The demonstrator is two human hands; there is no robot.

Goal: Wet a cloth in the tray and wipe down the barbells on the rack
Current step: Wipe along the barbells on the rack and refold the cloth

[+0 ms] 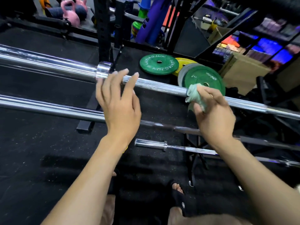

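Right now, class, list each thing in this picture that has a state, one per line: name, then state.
left hand: open, fingers spread over the top barbell.
right hand: gripping the cloth.
cloth: bunched, pressed against the top barbell.
top barbell: lying level, no plates loaded.
green plates: lying flat on the floor.

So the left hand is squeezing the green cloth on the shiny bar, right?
Not quite. In the head view the right hand squeezes the green cloth on the shiny bar. The left hand is open, holding nothing.
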